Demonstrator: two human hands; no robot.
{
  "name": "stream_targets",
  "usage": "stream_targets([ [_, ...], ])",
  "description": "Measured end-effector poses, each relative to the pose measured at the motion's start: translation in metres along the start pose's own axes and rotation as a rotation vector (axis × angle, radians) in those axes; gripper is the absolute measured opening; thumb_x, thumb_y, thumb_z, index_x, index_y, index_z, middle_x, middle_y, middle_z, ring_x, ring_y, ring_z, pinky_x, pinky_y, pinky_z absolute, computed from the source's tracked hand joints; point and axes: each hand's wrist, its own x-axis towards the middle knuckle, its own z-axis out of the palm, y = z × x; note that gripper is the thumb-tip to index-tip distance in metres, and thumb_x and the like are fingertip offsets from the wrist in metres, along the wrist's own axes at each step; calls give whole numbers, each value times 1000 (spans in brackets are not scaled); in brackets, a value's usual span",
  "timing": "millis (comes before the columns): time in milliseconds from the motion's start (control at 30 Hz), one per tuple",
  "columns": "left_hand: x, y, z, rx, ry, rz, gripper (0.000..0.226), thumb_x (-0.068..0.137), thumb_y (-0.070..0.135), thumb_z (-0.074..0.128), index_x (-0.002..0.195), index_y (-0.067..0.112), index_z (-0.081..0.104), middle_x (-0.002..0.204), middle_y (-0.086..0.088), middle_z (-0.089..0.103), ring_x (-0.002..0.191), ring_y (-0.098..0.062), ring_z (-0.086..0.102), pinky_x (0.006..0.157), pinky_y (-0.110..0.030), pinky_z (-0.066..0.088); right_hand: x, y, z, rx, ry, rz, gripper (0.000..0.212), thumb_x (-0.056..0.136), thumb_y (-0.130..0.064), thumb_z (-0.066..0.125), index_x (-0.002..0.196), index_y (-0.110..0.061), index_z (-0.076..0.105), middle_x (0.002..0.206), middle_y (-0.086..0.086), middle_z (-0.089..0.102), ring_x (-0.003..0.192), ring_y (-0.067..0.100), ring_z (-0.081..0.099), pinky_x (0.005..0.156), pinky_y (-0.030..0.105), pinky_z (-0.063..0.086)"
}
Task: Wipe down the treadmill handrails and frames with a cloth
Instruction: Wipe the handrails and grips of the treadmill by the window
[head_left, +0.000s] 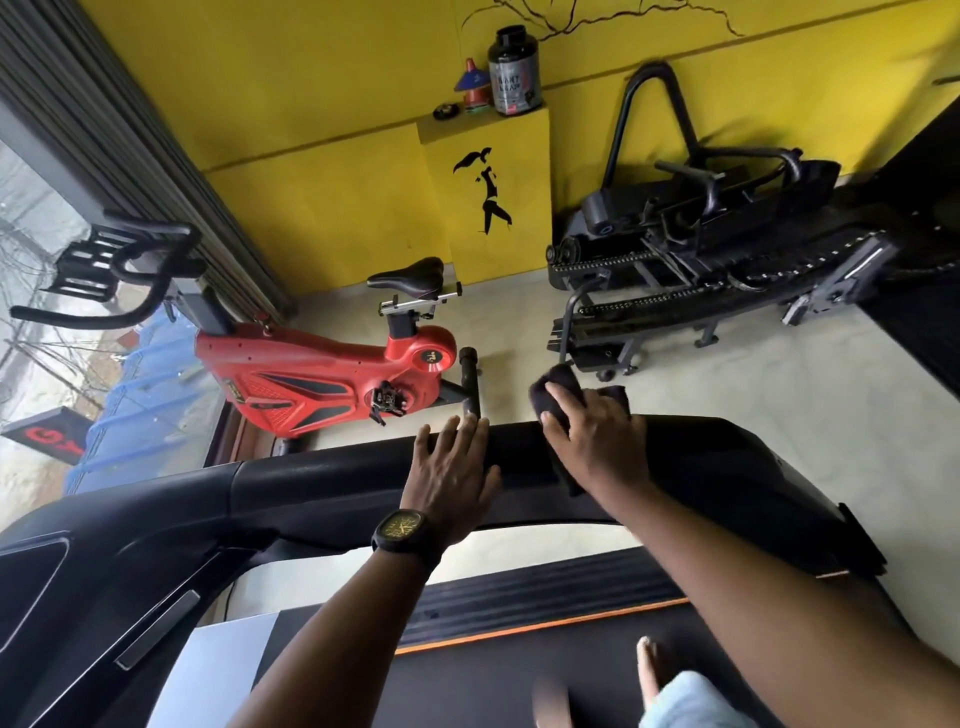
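Black and smooth: one treadmill handrail (727, 457), running across our view from the upright at left to its end at right. We note a dark cloth (561, 387) draped over the top of this rail, bunched on the far side, with a fold hanging down the near side. Right hand (597, 447): laid over the cloth, fingers bent round it and holding it against the rail. Left hand (452, 467): just beside the right, flat on the bare rail, fingers straight and slightly spread, holding nothing; black wristwatch (401, 531) with gold markings on that wrist. Below the rail we list the treadmill belt (493, 675) with an orange edge stripe, and a bare foot (649, 670) on it. Beyond the rail, on the pale floor: one red exercise bike (311, 379) by the window, one black machine (701, 280) with exposed chains. On a yellow ledge (488, 171) against the yellow wall we count a dark supplement tub (514, 73).
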Motion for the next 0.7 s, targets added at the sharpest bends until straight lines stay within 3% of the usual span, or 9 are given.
stream_targets([
  [67, 1, 0, 0, 4, 1, 13, 66, 92, 47, 35, 142, 7, 49, 143, -14, 53, 132, -33, 49, 107, -58, 38, -32, -18, 5, -26, 74, 70, 48, 97, -49, 45, 139, -30, 58, 123, 11, 65, 114, 35, 58, 87, 52, 44],
  [133, 4, 2, 1, 4, 4, 32, 66, 92, 49, 35, 141, 6, 50, 142, -14, 54, 132, -31, 50, 106, -57, 39, -45, -27, 7, -12, 79, 5, 47, 97, -48, 48, 139, -30, 58, 129, 11, 63, 120, 35, 56, 92, 55, 41],
  [200, 7, 4, 1, 12, 3, 40, 66, 93, 50, 34, 141, 7, 50, 141, -13, 55, 131, -31, 50, 106, -56, 39, -26, -19, 4, 25, 63, -132, 50, 93, -54, 47, 136, -33, 60, 123, 7, 65, 114, 33, 60, 88, 51, 44],
  [267, 10, 7, 2, 9, -1, 24, 66, 94, 51, 33, 141, 7, 49, 141, -13, 55, 131, -31, 49, 106, -56, 38, 4, -4, -1, 16, -64, -206, 56, 89, -61, 41, 136, -37, 60, 115, 4, 69, 105, 33, 64, 82, 46, 50],
  [333, 10, 10, 2, -5, -4, 9, 67, 95, 52, 31, 143, 8, 47, 143, -13, 53, 133, -31, 47, 108, -57, 36, 20, 12, -4, 21, -105, -141, 60, 87, -62, 37, 136, -37, 60, 111, 6, 70, 101, 35, 65, 79, 46, 52],
  [467, 10, 10, 2, 15, -19, -4, 69, 95, 53, 29, 145, 8, 45, 145, -13, 51, 135, -31, 46, 110, -57, 35, -26, -6, 6, -40, 67, 67, 50, 93, -48, 51, 138, -29, 60, 121, 12, 65, 112, 37, 59, 84, 52, 43],
  [567, 12, 12, 4, 27, -21, -11, 68, 94, 52, 32, 142, 7, 48, 142, -13, 54, 131, -32, 50, 107, -57, 39, -32, -11, 5, -7, 76, -80, 48, 94, -50, 48, 137, -31, 60, 126, 10, 64, 118, 35, 58, 89, 53, 41],
  [700, 13, 16, 5, 27, -7, -17, 67, 94, 52, 33, 142, 8, 49, 142, -13, 54, 131, -32, 50, 107, -58, 38, 14, 25, -4, 11, -79, -185, 56, 90, -59, 40, 137, -37, 59, 113, 4, 69, 102, 33, 65, 78, 45, 50],
])
